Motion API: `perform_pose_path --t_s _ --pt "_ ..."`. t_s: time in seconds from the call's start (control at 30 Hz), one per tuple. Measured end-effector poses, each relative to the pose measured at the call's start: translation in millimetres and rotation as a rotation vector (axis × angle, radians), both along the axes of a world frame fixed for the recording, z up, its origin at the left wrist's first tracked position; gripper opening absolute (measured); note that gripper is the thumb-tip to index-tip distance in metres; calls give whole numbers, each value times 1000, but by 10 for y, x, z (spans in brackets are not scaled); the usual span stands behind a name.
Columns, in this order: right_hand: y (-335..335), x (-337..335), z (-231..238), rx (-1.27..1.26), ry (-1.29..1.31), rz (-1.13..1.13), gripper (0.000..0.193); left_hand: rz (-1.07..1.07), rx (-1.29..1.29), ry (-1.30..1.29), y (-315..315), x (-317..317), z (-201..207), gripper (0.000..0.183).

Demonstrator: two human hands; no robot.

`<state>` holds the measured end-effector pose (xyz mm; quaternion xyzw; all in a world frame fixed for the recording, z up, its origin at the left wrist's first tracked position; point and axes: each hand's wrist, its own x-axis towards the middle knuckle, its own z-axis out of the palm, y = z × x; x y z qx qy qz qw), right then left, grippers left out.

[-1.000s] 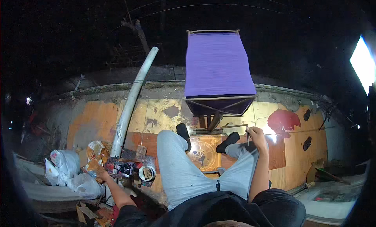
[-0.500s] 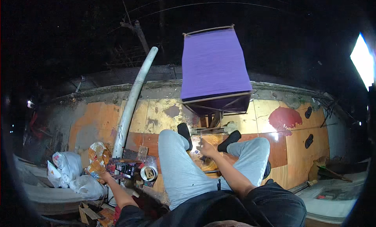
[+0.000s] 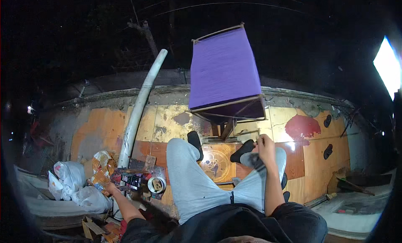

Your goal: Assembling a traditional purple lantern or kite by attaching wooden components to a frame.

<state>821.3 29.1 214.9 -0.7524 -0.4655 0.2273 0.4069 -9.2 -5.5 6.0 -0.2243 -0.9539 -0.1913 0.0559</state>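
A large box-shaped reel (image 3: pixel 224 71) wound with purple thread stands beyond my feet, its wooden frame showing at the corners. From its near side a thin crank arm (image 3: pixel 247 133) runs to the right. My right hand (image 3: pixel 264 147) is closed at the end of that arm, above my right foot, and its grip hides the handle. Far to the left, my left hand (image 3: pixel 109 188) rests against an orange-and-white patterned bag (image 3: pixel 103 167). Its fingers are too small and covered to make out.
White plastic bags (image 3: pixel 72 182) lie left of the patterned bag. A pale pole (image 3: pixel 143 104) leans up from beside a white tub (image 3: pixel 157 185). Wood scraps (image 3: pixel 94 228) lie at lower left. Slippers (image 3: pixel 328 151) sit on the patchwork floor (image 3: pixel 310 171) at right, near a bright light (image 3: pixel 387 67).
My right hand has swung from between my feet to the right and slightly up with the crank. The purple reel has turned and shifted slightly in view. My left hand stays by the bag.
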Motion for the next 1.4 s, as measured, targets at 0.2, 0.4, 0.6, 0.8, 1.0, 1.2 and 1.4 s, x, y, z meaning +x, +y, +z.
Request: perform_pose_path --t_s 0.2,0.4,0.6,0.8,1.0,1.2,1.4 --pt "154 452 -1195 -292 -242 -159 27 -10 -5 33 -5 31 63 40" --pt "373 -430 -2248 -597 -57 3 44 -3 -83 5 -15 -4 48 40" --pt "171 -1311 -1702 -328 251 590 48 18 -13 29 18 -16 -1 40" --pt "-23 -1175 -476 -274 739 651 42 101 292 -330 17 33 18 45" --pt "11 -245 147 -166 390 334 28 70 111 -99 26 25 17 41" --pt "132 541 -410 -311 29 75 34 106 70 -78 7 15 51 41" --pt "370 427 -1931 -401 -48 404 31 49 36 -57 -19 -2 26 42"
